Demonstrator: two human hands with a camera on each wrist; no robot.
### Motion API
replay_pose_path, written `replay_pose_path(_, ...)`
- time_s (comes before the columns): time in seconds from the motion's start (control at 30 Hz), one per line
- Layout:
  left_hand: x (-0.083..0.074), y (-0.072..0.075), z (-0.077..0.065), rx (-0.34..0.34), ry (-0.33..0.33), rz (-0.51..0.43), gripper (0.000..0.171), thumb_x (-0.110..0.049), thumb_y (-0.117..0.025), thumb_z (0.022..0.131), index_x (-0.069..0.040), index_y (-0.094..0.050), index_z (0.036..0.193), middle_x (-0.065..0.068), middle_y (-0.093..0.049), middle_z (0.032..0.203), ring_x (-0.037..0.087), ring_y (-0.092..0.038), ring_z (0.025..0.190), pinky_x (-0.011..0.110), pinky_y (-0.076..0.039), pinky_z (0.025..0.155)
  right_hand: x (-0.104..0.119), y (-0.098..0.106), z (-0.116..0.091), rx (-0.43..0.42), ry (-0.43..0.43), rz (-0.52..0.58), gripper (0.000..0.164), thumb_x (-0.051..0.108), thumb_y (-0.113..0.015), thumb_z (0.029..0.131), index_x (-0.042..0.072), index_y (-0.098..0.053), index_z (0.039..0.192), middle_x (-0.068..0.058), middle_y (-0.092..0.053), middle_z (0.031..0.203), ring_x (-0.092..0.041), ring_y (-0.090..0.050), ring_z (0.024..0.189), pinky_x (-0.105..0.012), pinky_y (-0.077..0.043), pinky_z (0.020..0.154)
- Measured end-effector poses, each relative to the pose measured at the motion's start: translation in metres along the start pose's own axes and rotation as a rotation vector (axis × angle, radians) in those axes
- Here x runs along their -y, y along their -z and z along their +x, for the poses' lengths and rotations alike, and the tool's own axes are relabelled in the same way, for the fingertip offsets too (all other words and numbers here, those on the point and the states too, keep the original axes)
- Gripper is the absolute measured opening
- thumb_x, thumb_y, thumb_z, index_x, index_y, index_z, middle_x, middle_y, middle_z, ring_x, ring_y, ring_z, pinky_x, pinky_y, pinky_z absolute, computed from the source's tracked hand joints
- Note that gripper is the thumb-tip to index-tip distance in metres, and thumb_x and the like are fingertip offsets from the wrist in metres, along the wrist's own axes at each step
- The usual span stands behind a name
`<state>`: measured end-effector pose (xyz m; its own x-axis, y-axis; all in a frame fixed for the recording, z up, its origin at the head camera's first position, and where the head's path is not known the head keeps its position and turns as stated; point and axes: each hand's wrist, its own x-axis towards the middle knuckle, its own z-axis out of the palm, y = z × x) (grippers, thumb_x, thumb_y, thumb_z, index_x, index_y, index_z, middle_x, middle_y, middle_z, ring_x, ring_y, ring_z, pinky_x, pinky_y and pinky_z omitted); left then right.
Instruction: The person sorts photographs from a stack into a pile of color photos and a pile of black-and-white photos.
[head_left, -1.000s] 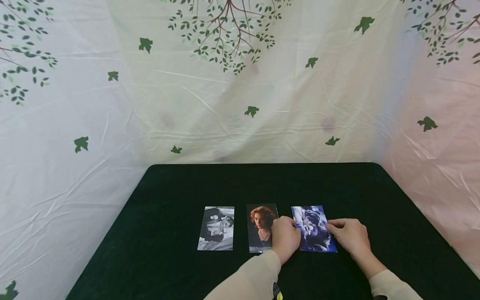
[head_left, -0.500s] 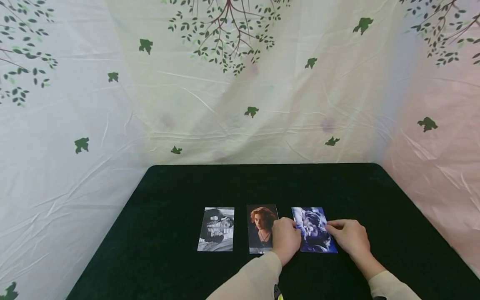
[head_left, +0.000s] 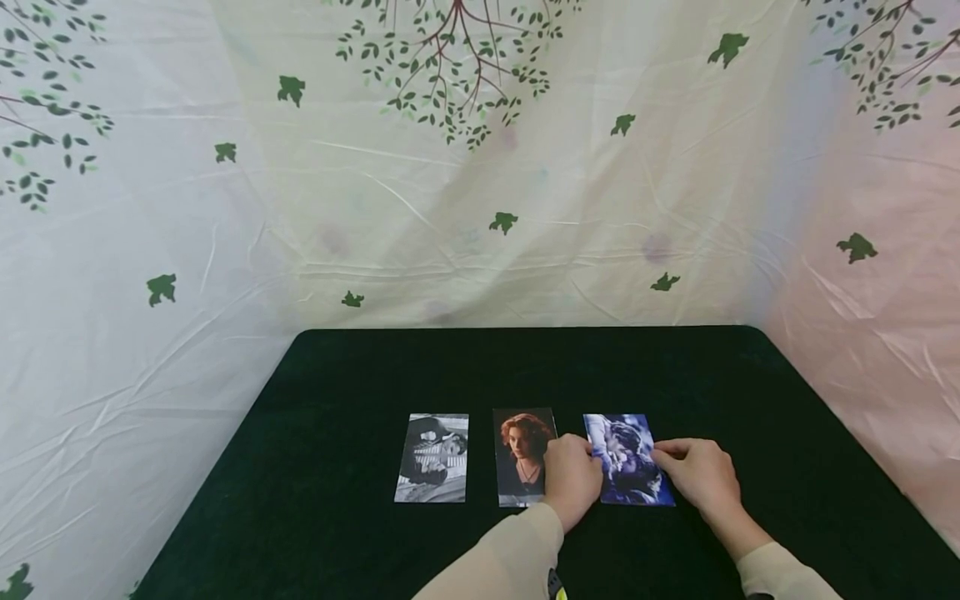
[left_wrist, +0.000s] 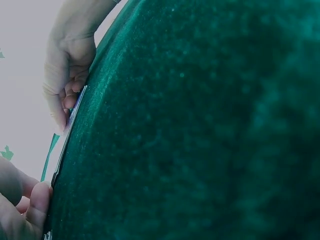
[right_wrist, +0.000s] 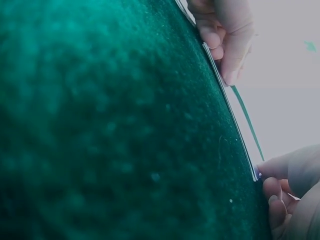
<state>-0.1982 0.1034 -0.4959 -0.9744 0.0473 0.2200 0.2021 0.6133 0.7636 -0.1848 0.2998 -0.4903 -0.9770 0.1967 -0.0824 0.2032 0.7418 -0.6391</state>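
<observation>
A blue-toned photo card (head_left: 624,462) lies on the dark green cloth at the right of a row of three. My left hand (head_left: 573,479) grips its left edge, and my right hand (head_left: 702,477) pinches its right edge between thumb and fingers. In the right wrist view the card's side (right_wrist: 232,115) shows several thin layers, like a small stack. Next to it is a photo card with a red-haired portrait (head_left: 519,450), its lower right covered by my left hand. A black-and-white photo card (head_left: 432,458) is at the left of the row.
The cards lie on a table covered in dark green cloth (head_left: 337,375), with rounded far corners. Behind and beside it hangs pale fabric (head_left: 420,225) printed with branches and green birds. A dark band with a yellow mark (head_left: 556,585) shows at my left sleeve.
</observation>
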Motion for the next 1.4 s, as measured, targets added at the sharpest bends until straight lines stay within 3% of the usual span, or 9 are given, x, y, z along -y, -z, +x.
replay_pose_path(0.4, 0.001, 0.003, 0.000, 0.015, 0.030, -0.013, 0.007, -0.009, -0.072, 0.082, -0.004, -0.076, 0.086, 0.002, -0.070, 0.078, 0.011, -0.063, 0.075, 0.030, -0.051, 0.067, 0.006, 0.001, -0.001, 0.023, -0.027, 0.030, 0.035, 0.034, -0.064, 0.092, 0.006, -0.069, 0.114, -0.009, -0.067, 0.102, -0.020, -0.059, 0.085, -0.032, -0.043, 0.064)
replay_pose_path(0.6, 0.003, 0.005, 0.002, 0.028, 0.039, -0.037, 0.007, -0.008, -0.072, 0.082, -0.005, -0.076, 0.086, 0.000, -0.069, 0.075, 0.007, -0.060, 0.068, 0.026, -0.049, 0.060, 0.006, -0.001, 0.000, 0.011, -0.019, 0.019, 0.036, 0.036, -0.064, 0.092, 0.008, -0.069, 0.113, -0.008, -0.068, 0.101, -0.020, -0.059, 0.085, -0.031, -0.042, 0.063)
replay_pose_path(0.77, 0.003, 0.015, 0.003, 0.040, 0.034, -0.118, 0.009, -0.008, -0.070, 0.084, -0.004, -0.076, 0.088, -0.005, -0.065, 0.067, 0.000, -0.055, 0.056, 0.020, -0.045, 0.051, 0.006, -0.001, 0.000, 0.004, -0.018, 0.035, 0.037, 0.036, -0.062, 0.093, 0.007, -0.069, 0.114, -0.011, -0.067, 0.104, -0.019, -0.061, 0.084, -0.031, -0.044, 0.063)
replay_pose_path(0.97, 0.004, 0.055, 0.008, 0.000, 0.020, -0.213, 0.010, -0.013, -0.070, 0.087, -0.007, -0.073, 0.094, -0.008, -0.064, 0.072, 0.000, -0.056, 0.061, 0.021, -0.048, 0.059, 0.009, 0.003, -0.004, -0.010, -0.009, 0.119, 0.038, 0.030, -0.058, 0.096, 0.001, -0.063, 0.120, -0.011, -0.064, 0.100, -0.019, -0.060, 0.078, -0.031, -0.048, 0.061)
replay_pose_path(1.1, 0.016, 0.093, 0.016, -0.046, 0.011, -0.167, 0.012, -0.017, -0.069, 0.089, -0.010, -0.073, 0.098, -0.007, -0.066, 0.076, 0.003, -0.058, 0.068, 0.024, -0.049, 0.064, 0.020, 0.001, -0.007, -0.041, 0.048, 0.105, 0.037, 0.031, -0.058, 0.096, 0.004, -0.062, 0.120, -0.008, -0.064, 0.096, -0.019, -0.058, 0.079, -0.030, -0.046, 0.063)
replay_pose_path(1.23, 0.036, 0.124, 0.022, -0.058, 0.007, -0.120, 0.018, -0.018, -0.067, 0.089, -0.007, -0.072, 0.103, -0.004, -0.066, 0.076, 0.005, -0.057, 0.063, 0.025, -0.048, 0.057, 0.043, -0.008, -0.012, -0.040, 0.121, 0.072, 0.034, 0.031, -0.060, 0.094, 0.007, -0.064, 0.119, -0.004, -0.065, 0.089, -0.016, -0.058, 0.074, -0.030, -0.047, 0.062)
replay_pose_path(1.4, 0.059, 0.144, 0.024, 0.025, 0.024, -0.169, 0.024, -0.017, -0.065, 0.091, -0.002, -0.067, 0.110, 0.000, -0.063, 0.073, 0.009, -0.058, 0.052, 0.026, -0.049, 0.048, 0.076, -0.032, -0.017, -0.014, 0.178, 0.069, 0.032, 0.030, -0.064, 0.092, 0.009, -0.067, 0.115, 0.000, -0.064, 0.083, -0.013, -0.058, 0.070, -0.030, -0.048, 0.062)
